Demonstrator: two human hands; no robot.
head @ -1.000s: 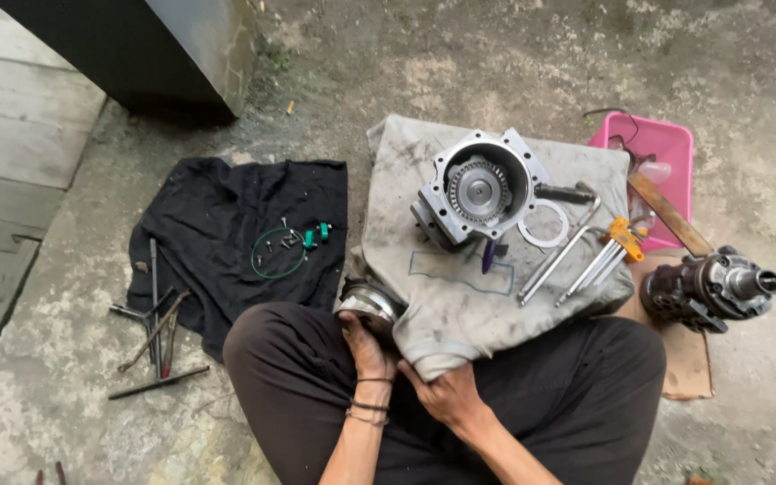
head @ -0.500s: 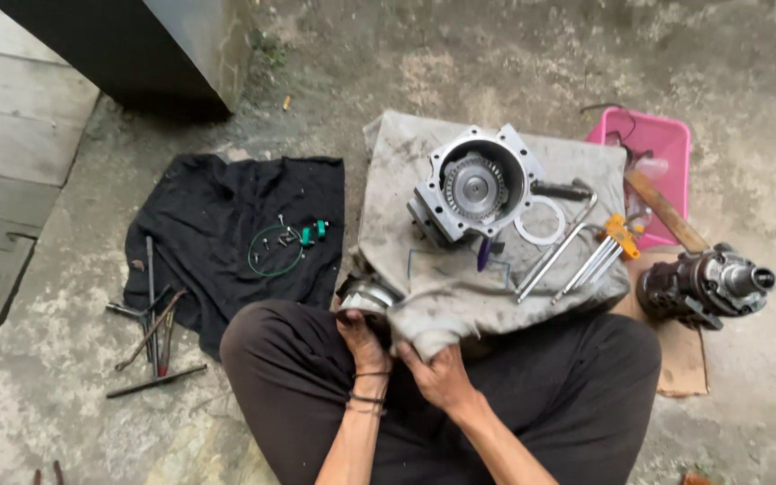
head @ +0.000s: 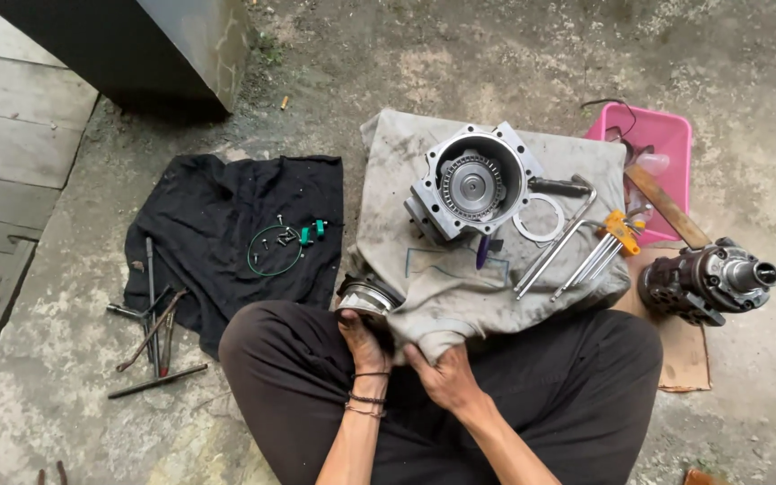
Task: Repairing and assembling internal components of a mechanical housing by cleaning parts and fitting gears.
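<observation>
Grey cloth (head: 460, 296) hides most of round metal part (head: 365, 296).

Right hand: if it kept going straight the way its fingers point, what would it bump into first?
The right hand points up and a little left, already gripping the edge of the grey cloth. Going straight on, it would probably push under that cloth first; the metal housing on top lies further along, though depth is hard to judge.
</observation>
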